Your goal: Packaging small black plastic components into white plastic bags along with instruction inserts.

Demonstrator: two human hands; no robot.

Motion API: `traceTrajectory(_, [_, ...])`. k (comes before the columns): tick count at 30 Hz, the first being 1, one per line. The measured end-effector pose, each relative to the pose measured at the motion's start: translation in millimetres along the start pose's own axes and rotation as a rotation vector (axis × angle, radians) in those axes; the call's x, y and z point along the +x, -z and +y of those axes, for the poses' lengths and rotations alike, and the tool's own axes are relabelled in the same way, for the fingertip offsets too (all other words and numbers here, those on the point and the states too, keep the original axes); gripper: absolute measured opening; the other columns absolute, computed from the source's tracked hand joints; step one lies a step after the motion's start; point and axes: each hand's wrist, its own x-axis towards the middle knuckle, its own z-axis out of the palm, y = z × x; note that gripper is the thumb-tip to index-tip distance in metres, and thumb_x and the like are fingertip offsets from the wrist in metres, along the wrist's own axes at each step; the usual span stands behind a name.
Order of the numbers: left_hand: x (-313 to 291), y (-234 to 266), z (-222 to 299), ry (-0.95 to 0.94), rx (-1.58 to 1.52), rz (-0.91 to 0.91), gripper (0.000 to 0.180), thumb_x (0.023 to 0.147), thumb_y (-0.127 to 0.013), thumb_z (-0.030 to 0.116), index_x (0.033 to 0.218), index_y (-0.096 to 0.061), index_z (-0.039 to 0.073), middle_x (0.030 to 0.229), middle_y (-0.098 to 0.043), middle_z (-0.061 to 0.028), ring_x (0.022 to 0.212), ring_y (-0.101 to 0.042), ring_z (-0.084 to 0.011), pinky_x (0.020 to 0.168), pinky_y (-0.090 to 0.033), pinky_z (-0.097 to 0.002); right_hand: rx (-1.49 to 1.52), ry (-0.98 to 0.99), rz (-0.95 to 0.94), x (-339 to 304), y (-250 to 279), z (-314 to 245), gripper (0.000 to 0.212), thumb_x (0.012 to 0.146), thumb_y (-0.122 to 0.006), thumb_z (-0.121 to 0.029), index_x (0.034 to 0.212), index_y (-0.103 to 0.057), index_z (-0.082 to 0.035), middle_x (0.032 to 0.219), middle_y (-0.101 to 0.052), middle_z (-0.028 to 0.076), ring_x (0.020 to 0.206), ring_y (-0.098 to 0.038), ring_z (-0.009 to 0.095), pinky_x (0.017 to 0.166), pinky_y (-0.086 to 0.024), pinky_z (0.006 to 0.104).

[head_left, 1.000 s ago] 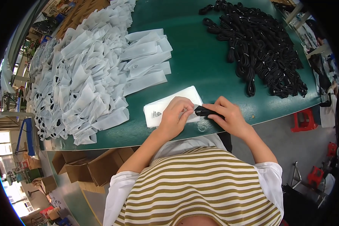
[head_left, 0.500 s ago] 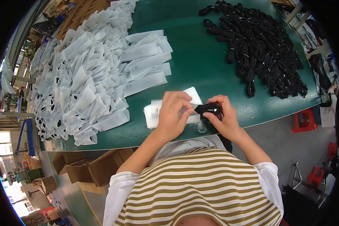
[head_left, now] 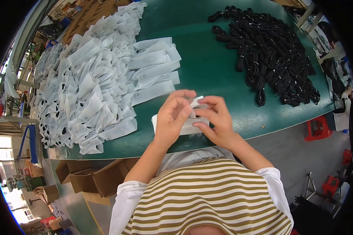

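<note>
Over the near edge of the green table, my left hand [head_left: 173, 119] pinches a small translucent white plastic bag [head_left: 193, 112] between thumb and fingers. My right hand [head_left: 217, 117] meets the bag from the other side, its bent fingers at the bag's edge and its thumb lower and apart. A little darkness shows between the hands; the black cable bundle itself cannot be made out there. Under both hands lies a stack of flat white bags [head_left: 188, 129], partly covered by them.
A large heap of filled white bags [head_left: 94, 82] covers the table's left, with several laid in an overlapping row [head_left: 155, 74] beside it. Coiled black cables [head_left: 266, 58] are piled at the far right. Cardboard boxes [head_left: 92, 178] sit below left; a red stool [head_left: 317, 130] stands at right.
The black cable bundle that my right hand held is no longer visible. My right hand has moved left to the bag, and its fingers have spread. My left hand still holds the bag.
</note>
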Motion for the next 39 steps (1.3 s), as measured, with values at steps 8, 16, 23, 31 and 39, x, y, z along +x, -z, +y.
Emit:
traceTrajectory(8, [61,51,13,-0.27,0.602,0.446,0.009,0.101,-0.053,0.011,0.101,-0.051,0.003,0.1,-0.063,-0.0141,0.083,-0.062,-0.0208,0.076,-0.05,-0.0345,-0.788,-0.162,0.272,18,79,24,0.04,0.084,-0.074,-0.012,0.122,-0.064,-0.005,0.113,-0.057,0.017,0.097,-0.06,0.033,0.08,-0.052,0.0397])
traceTrajectory(16, [78,36,-14,-0.506,1.151,0.14,0.022,0.084,-0.07,0.007,0.103,-0.059,0.001,0.097,-0.06,-0.0179,0.092,-0.058,-0.0387,0.081,-0.048,-0.0426,-1.181,-0.434,0.158,-49,132,75,0.035,0.086,-0.071,-0.017,0.117,-0.064,-0.002,0.104,-0.061,0.016,0.093,-0.061,0.032,0.074,-0.05,0.0375])
traceTrajectory(23, [-15,-9,-57,-0.256,0.856,-0.284,0.018,0.081,-0.072,0.002,0.095,-0.062,0.002,0.092,-0.06,-0.0115,0.081,-0.059,-0.0275,0.07,-0.048,-0.0357,0.059,-0.847,0.252,-53,92,41,0.031,0.091,-0.061,-0.009,0.121,-0.063,-0.001,0.084,-0.061,0.011,0.076,-0.056,0.014,0.067,-0.046,0.028])
traceTrajectory(31, [-33,-6,-64,-0.073,0.726,-0.177,0.009,0.086,-0.068,0.001,0.092,-0.061,0.002,0.087,-0.061,-0.0089,0.074,-0.059,-0.0217,0.069,-0.049,-0.0312,-0.167,-0.272,-0.04,-49,53,14,0.03,0.088,-0.07,-0.007,0.118,-0.069,-0.007,0.084,-0.059,0.011,0.073,-0.058,0.024,0.061,-0.046,0.0322])
traceTrajectory(39, [-33,-5,-58,0.035,0.47,-0.09,0.008,0.088,-0.066,-0.002,0.091,-0.06,0.001,0.091,-0.063,-0.0071,0.078,-0.058,-0.0162,0.072,-0.049,-0.0293,-0.327,-0.148,-0.198,-43,52,15,0.032,0.085,-0.071,-0.007,0.117,-0.071,-0.006,0.082,-0.058,0.01,0.072,-0.057,0.024,0.064,-0.047,0.034])
